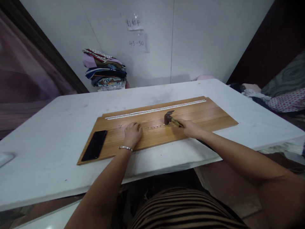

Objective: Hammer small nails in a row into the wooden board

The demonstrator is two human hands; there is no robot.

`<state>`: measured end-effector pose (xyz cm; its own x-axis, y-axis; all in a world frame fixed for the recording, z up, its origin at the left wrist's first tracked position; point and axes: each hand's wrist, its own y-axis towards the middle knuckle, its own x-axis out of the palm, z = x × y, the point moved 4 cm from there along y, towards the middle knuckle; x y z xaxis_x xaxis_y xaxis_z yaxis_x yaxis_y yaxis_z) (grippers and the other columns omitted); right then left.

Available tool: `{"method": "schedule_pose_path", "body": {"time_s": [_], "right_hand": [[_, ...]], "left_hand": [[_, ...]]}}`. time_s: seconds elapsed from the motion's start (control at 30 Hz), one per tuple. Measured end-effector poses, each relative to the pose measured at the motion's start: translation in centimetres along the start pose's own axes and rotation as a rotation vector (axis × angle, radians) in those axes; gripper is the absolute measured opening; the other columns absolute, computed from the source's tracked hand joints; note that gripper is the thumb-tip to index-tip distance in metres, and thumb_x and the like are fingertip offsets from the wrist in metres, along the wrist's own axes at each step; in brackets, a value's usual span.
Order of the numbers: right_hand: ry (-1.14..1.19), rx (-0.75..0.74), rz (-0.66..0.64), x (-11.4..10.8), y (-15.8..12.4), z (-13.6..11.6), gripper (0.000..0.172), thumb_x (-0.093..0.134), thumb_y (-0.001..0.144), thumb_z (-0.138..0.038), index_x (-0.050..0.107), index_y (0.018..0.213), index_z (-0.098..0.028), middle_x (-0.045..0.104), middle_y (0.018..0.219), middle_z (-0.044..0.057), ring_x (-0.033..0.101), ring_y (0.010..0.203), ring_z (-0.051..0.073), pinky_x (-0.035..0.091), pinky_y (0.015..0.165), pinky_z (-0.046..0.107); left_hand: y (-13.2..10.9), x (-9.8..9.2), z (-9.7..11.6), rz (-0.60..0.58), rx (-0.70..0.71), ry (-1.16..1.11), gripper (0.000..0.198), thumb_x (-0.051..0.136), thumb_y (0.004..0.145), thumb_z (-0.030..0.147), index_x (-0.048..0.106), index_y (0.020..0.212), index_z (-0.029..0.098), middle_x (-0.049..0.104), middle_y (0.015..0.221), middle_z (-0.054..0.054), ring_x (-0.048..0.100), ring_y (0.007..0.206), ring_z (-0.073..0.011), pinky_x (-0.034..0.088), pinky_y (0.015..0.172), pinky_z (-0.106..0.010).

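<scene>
My right hand point(189, 128) is wrapped round the handle of a claw hammer point(168, 117). The hammer's head is low over the wooden board point(214, 115), at the right end of a row of nails point(154, 127) standing in the board. Whether the head touches a nail I cannot tell. To the left of the row, my left hand point(132, 133) rests palm down on the board, its fingers lightly bent, and I see nothing held in it. A few loose nails point(120, 126) lie just left of that hand.
Two white strips point(154, 110) run along the board's far side. A black phone point(94, 145) lies on its left end. The board lies on a white-covered table point(47, 140). Folded clothes point(106, 70) are stacked by the wall behind, and more cloth point(287, 100) lies at the right.
</scene>
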<state>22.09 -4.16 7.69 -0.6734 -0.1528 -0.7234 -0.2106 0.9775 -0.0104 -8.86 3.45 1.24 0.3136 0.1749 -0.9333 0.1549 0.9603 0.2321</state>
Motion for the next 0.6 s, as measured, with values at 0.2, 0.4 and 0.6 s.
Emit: {"method": "schedule_pose_path", "body": {"time_s": [0.2,0.4,0.6], "right_hand": [[0.0,0.027,0.011,0.09,-0.13,0.21,0.029,0.058,0.092,-0.043,0.073,0.107,-0.023,0.074,0.088,0.004,0.066,0.082,0.023,0.048,0.071,0.03],[0.03,-0.014,0.018,0.01,-0.09,-0.11,0.029,0.059,0.092,-0.041,0.074,0.111,-0.024,0.075,0.091,0.003,0.066,0.086,0.023,0.048,0.073,0.029],[-0.015,0.013,0.007,0.19,-0.01,0.32,0.031,0.058,0.092,-0.043,0.073,0.109,-0.023,0.075,0.09,0.005,0.065,0.083,0.023,0.048,0.073,0.031]], "left_hand": [[0.02,0.04,-0.04,-0.006,0.001,-0.01,0.033,0.045,0.096,0.03,0.073,0.108,0.02,0.07,0.126,-0.013,0.06,0.121,-0.029,0.043,0.109,-0.047],[-0.04,0.08,-0.04,0.004,-0.001,-0.021,0.033,0.044,0.096,0.03,0.074,0.107,0.02,0.071,0.125,-0.013,0.06,0.121,-0.0289,0.043,0.11,-0.047],[-0.01,0.1,-0.01,0.007,0.009,-0.025,0.034,0.044,0.096,0.031,0.074,0.107,0.02,0.07,0.125,-0.013,0.06,0.121,-0.0293,0.044,0.109,-0.047]]}}
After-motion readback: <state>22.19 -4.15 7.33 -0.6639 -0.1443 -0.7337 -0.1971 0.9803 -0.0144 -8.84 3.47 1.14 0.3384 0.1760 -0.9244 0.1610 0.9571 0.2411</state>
